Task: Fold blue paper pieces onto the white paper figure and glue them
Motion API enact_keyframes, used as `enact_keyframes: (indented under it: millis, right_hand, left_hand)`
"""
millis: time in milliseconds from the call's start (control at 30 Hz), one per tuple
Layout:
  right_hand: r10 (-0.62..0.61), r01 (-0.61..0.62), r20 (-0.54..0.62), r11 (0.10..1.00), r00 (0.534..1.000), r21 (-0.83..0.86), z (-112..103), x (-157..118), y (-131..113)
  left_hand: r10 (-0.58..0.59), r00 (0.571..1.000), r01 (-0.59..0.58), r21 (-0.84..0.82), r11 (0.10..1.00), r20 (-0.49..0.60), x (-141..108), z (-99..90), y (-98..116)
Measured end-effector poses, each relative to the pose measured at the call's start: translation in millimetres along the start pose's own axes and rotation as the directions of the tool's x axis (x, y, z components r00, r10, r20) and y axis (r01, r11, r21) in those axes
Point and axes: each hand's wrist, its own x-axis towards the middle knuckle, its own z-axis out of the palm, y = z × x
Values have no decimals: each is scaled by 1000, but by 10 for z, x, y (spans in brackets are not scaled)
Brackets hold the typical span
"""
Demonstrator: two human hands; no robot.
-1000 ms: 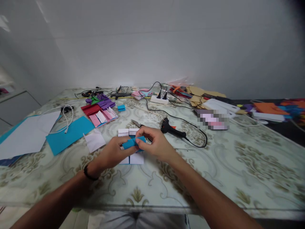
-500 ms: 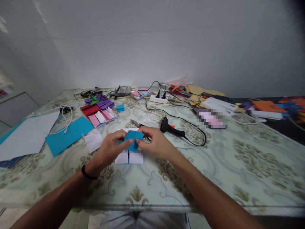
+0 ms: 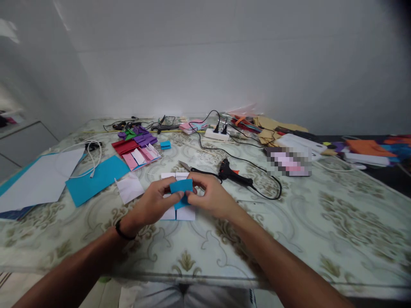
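A small piece of blue paper (image 3: 181, 185) is held up between both hands. My left hand (image 3: 159, 197) pinches its left side, thumb on the near face. From the right, my right hand (image 3: 208, 194) grips the other side in the same way, and the two thumbs almost meet at the middle. Below the hands, folded white paper pieces (image 3: 186, 214) with blue edges lie on the table, partly covered by the hands. Just beyond my right hand are scissors (image 3: 185, 166) and a black glue gun (image 3: 236, 174).
Blue sheets (image 3: 98, 182), a white sheet (image 3: 41, 177) and a white paper square (image 3: 130, 188) lie left. Folded coloured papers (image 3: 138, 156) sit behind them. A white power strip (image 3: 216, 135) with black cables stands at the back; a blurred-out phone (image 3: 289, 162) lies right.
The blue paper has turned from slanted to nearly level, its upper part bent over by the fingers. Both hands stay on it. The whole view has shifted slightly.
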Motion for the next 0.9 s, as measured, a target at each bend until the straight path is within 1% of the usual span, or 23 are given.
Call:
enact_keyframes:
  millis: [67,167,233,300,367,433,500,567,633,733,833,900]
  right_hand:
    - [19,-18,-22,999,1000,42,-22,9,23]
    - [47,-40,-79,995,996,95,-97,23,54]
    - [37,-20,-121,990,992,142,-144,28,56]
    - [8,19,-130,978,991,209,-158,27,47]
    - [-15,44,-112,964,994,261,-127,21,39]
    - [-21,49,-99,957,995,285,-70,14,40]
    - [-25,60,-122,954,992,293,-22,11,49]
    - [-44,91,-161,952,986,293,-9,13,60]
    - [-66,121,-188,947,980,298,-28,20,69]
    - [-75,135,-199,942,977,307,-70,34,79]
    - [-76,132,-202,951,976,279,-80,43,84]
    - [-77,129,-197,955,977,265,-72,44,79]
  left_hand:
    - [2,1000,-1,11,1000,-18,-7,-11,-2]
    - [-27,997,28,13,1000,-69,-5,-35,-25]
    - [-62,992,62,2,998,-108,8,-41,-41]
    - [-88,988,86,-21,996,-126,24,-31,-48]
    - [-87,988,79,-70,994,-125,35,-5,-44]
    - [-76,987,54,-154,987,-139,35,29,-32]
    - [-78,981,32,-245,969,-177,26,54,-21]
    - [-70,975,6,-288,957,-212,16,62,-17]
    - [-14,970,-53,-268,962,-241,13,51,-15]
    - [79,961,-124,-157,980,-264,20,16,-4]
    - [90,953,-118,-80,990,-288,30,-11,19]
    - [86,951,-120,-98,988,-297,33,-18,31]
